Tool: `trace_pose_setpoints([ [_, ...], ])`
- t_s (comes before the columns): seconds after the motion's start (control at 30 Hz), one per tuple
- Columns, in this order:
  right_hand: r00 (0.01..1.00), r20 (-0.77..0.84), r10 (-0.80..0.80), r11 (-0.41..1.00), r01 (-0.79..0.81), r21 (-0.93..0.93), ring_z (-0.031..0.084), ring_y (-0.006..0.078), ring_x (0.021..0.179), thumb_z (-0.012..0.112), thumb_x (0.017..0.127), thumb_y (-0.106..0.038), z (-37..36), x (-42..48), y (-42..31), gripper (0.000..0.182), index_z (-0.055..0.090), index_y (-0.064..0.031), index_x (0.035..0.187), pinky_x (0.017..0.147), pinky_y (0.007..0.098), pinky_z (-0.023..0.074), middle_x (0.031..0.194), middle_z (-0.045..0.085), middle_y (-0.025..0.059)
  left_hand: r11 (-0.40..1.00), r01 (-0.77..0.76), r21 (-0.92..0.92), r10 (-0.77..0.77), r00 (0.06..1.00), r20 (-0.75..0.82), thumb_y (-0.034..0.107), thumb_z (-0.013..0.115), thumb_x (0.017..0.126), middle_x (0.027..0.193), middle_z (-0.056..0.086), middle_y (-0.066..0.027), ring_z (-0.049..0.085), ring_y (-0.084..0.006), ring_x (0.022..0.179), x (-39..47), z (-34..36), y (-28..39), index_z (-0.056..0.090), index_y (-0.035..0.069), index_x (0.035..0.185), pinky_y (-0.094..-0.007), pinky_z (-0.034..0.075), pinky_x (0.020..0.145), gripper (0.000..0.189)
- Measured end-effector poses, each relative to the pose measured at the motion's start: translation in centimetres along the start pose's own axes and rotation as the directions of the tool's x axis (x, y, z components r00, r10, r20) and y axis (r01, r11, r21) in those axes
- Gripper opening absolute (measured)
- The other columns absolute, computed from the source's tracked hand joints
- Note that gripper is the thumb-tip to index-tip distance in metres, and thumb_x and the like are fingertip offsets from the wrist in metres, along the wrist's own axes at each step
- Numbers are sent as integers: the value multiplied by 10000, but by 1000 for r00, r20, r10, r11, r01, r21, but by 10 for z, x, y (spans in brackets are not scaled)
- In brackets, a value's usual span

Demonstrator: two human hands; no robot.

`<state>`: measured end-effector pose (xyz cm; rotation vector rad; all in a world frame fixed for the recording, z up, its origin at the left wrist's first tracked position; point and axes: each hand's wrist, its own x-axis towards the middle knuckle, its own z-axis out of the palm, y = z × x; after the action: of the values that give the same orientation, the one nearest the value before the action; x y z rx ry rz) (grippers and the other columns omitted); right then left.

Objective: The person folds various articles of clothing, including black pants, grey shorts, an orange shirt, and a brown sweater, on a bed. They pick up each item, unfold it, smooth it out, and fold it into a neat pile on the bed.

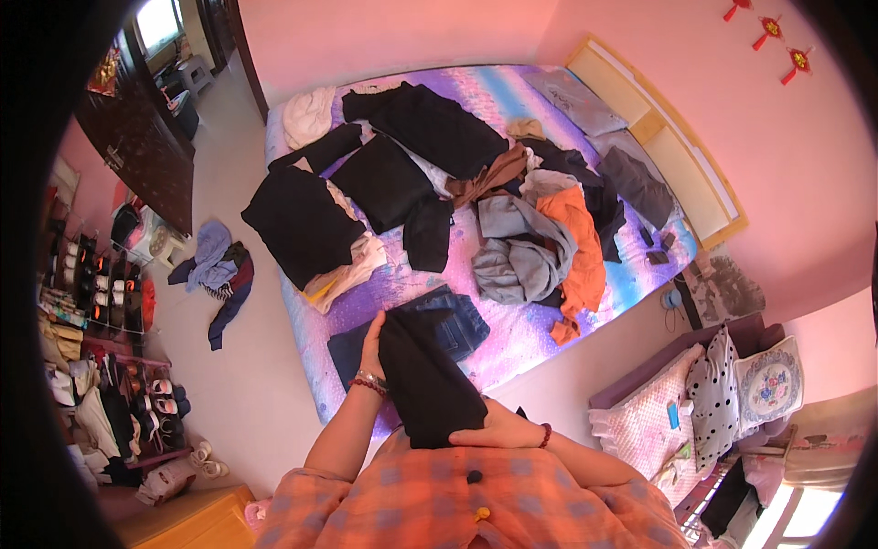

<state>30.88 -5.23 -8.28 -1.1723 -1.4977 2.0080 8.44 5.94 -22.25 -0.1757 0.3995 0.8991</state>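
Note:
A black folded garment [429, 381] is held up between my two hands, close to my body. My left hand [372, 353] grips its upper left edge. At its lower right corner, my right hand [497, 427] holds on with the thumb across the front. Behind it, blue denim jeans [459, 326] lie folded at the near edge of the bed, partly hidden by the black cloth. Farther left on the bed are a black garment [302, 223] and a black folded piece [384, 178]. A grey garment [525, 264] is heaped beside an orange garment [579, 240].
The bed [411, 274] has a purple patterned sheet and a wooden headboard [658, 137]. Dropped clothes [219, 261] lie on the floor left of it. A shoe rack [96, 281] lines the left wall. A small sofa with cushions [713, 391] stands at the right.

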Motion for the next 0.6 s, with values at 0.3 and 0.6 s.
trace_pose_setpoints([
  [0.3,879,-303,-369,574,-41,-818,414,416,1228,685,690,-96,-89,33,57,455,570,-94,1130,992,439,394,1383,343,271,982,-163,93,169,983,-67,316,503,918,1108,639,-118,610,-277,1004,-9,48,35,600,38,1139,-410,466,935,368],
  [0.6,782,-253,-570,573,157,-804,601,340,930,543,690,27,-164,104,45,351,555,-110,1013,768,399,502,1166,563,94,859,329,392,-204,923,-327,322,453,966,1189,601,-98,592,-210,1065,2,16,-24,503,8,1275,-335,467,950,444],
])
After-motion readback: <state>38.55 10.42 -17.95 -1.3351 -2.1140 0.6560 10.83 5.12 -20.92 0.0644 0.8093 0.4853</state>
